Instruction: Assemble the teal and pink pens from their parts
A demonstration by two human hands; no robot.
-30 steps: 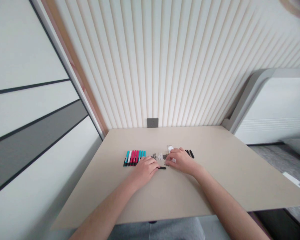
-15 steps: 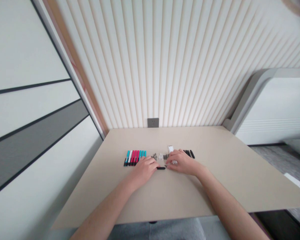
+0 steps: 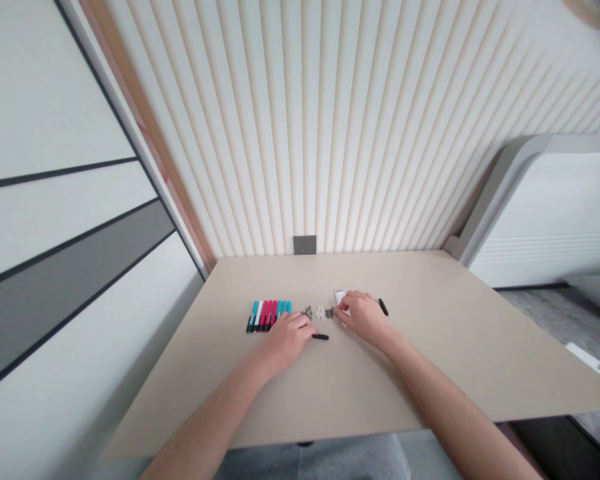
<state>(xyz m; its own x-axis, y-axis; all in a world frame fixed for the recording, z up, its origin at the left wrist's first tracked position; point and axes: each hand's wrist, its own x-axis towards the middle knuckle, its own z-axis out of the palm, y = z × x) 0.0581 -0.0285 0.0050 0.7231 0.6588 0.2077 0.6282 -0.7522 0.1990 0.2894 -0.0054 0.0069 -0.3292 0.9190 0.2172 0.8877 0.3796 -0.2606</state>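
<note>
The right hand has just slid farther away and right, and its fingers now lie together over a stack of white pieces; whether they pinch anything, I cannot tell. The left hand rests curled just beside a short black marker, its grip also unclear. Left of the small parts, colored markers lie side by side on the table. Another black marker shows past the right hand.
</note>
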